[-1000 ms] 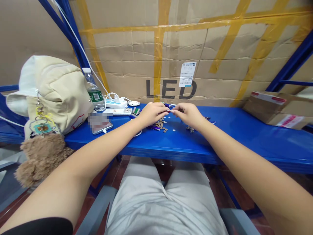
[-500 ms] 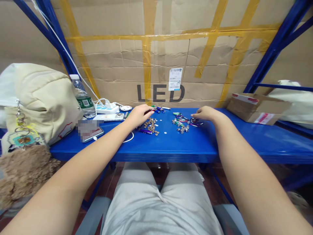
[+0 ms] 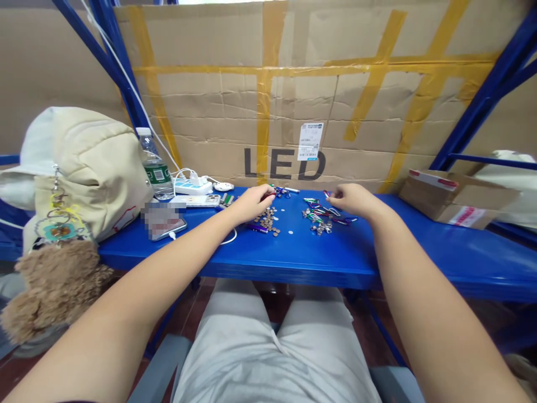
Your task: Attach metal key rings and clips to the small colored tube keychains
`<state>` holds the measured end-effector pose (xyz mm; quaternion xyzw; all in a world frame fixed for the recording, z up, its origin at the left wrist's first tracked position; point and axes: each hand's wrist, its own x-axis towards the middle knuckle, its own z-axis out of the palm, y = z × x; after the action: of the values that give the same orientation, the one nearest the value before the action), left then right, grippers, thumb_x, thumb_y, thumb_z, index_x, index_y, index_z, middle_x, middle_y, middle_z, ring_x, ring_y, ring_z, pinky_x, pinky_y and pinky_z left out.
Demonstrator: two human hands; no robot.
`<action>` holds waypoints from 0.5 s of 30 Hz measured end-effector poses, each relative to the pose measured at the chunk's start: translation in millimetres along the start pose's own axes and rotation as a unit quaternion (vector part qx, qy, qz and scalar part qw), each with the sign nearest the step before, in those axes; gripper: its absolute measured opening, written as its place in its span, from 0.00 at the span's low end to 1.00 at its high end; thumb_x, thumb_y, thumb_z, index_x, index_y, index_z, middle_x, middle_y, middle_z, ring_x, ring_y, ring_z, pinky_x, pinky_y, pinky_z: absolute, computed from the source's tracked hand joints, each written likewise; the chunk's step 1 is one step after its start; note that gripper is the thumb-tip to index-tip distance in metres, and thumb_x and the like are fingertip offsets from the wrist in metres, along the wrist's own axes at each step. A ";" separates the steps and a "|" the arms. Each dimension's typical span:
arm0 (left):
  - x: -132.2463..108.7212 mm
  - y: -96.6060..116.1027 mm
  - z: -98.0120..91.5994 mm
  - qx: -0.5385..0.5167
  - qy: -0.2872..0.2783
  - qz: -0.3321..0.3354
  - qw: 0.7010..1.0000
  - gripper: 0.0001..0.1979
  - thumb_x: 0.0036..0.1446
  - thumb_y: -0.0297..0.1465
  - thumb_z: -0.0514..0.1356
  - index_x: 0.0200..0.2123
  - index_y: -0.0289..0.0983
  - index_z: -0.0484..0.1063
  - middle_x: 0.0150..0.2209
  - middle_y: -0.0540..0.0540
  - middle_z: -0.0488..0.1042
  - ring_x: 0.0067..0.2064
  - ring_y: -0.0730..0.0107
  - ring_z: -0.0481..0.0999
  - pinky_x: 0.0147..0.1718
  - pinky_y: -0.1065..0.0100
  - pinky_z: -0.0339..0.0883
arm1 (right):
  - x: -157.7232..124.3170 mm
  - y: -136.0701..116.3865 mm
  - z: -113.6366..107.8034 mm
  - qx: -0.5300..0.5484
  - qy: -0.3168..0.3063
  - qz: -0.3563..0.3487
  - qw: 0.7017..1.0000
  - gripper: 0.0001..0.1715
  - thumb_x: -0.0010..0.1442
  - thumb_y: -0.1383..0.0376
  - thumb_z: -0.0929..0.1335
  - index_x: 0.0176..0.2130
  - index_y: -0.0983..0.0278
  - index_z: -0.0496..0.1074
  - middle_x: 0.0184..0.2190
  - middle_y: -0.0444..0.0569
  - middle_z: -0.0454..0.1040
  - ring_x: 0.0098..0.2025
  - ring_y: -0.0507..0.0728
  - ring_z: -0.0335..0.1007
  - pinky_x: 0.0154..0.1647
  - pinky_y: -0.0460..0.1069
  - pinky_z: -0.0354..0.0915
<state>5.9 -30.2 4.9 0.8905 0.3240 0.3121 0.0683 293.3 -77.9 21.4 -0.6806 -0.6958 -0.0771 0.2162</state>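
hands split since a second ago: then joined mid-shelf on one small piece, now left hand [image 3: 251, 202] sits at the button cells [image 3: 268, 218] and right hand [image 3: 354, 200] at the far edge of the keychain clips [image 3: 323, 215]. reads as each hand back at its own pile. both grips curled; cannot tell if either pinches anything. purple mini torch [image 3: 257, 228] touches the cells, white cable [image 3: 230, 238] loops by my left wrist, phone [image 3: 165, 226] well left. nothing blocks either pile.
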 end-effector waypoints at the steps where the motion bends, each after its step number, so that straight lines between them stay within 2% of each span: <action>1: -0.3 3.3 1.2 -0.019 0.000 -0.014 1.000 0.13 0.63 0.36 0.50 0.40 0.36 0.70 0.40 0.45 0.76 0.41 0.65 0.73 0.43 0.64 0.66 | -2.0 -11.9 2.0 0.030 0.004 -0.044 0.999 0.07 0.53 0.62 0.68 0.26 0.63 0.72 0.27 0.50 0.76 0.30 0.58 0.70 0.30 0.50 0.61; 4: -0.6 11.2 4.3 -0.080 -0.009 -0.053 0.995 0.16 0.63 0.42 0.48 0.34 0.36 0.66 0.35 0.47 0.73 0.37 0.66 0.71 0.38 0.66 0.65 | -7.8 -49.0 11.5 0.102 0.004 -0.197 0.975 0.08 0.57 0.61 0.66 0.31 0.63 0.71 0.30 0.50 0.77 0.33 0.57 0.71 0.34 0.49 0.62; 7: -0.8 13.9 4.9 -0.104 -0.057 -0.050 0.992 0.18 0.62 0.45 0.49 0.28 0.37 0.62 0.30 0.49 0.69 0.33 0.69 0.68 0.34 0.67 0.62 | -12.2 -73.4 20.6 0.085 0.013 -0.274 0.958 0.06 0.58 0.63 0.65 0.32 0.63 0.71 0.31 0.50 0.76 0.33 0.57 0.70 0.35 0.49 0.61; 10: -0.8 13.6 3.8 -0.103 -0.077 -0.043 0.991 0.16 0.62 0.41 0.50 0.27 0.37 0.60 0.27 0.50 0.65 0.30 0.72 0.65 0.32 0.69 0.59 | -15.0 -82.3 26.0 0.056 0.017 -0.252 0.966 0.07 0.60 0.63 0.65 0.38 0.64 0.70 0.35 0.51 0.77 0.35 0.57 0.72 0.35 0.48 0.61; 12: -0.7 14.1 3.0 -0.103 -0.072 -0.038 0.991 0.14 0.62 0.39 0.50 0.27 0.36 0.59 0.27 0.51 0.64 0.30 0.73 0.63 0.31 0.70 0.58 | -16.9 -84.3 26.9 0.028 0.021 -0.214 0.976 0.13 0.62 0.61 0.64 0.45 0.65 0.68 0.38 0.53 0.78 0.37 0.58 0.73 0.34 0.48 0.60; 15: -0.3 16.2 2.2 -0.097 -0.074 -0.025 0.992 0.13 0.62 0.37 0.50 0.27 0.36 0.58 0.26 0.52 0.63 0.30 0.73 0.63 0.31 0.70 0.57 | -20.7 -87.9 24.0 -0.065 -0.014 -0.196 0.978 0.16 0.66 0.59 0.60 0.48 0.66 0.66 0.41 0.57 0.78 0.38 0.61 0.74 0.33 0.49 0.59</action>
<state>15.7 -42.8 8.3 0.8919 0.3088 0.2735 0.1855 202.0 -92.6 7.9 -0.5450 -0.8119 -0.1532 0.1424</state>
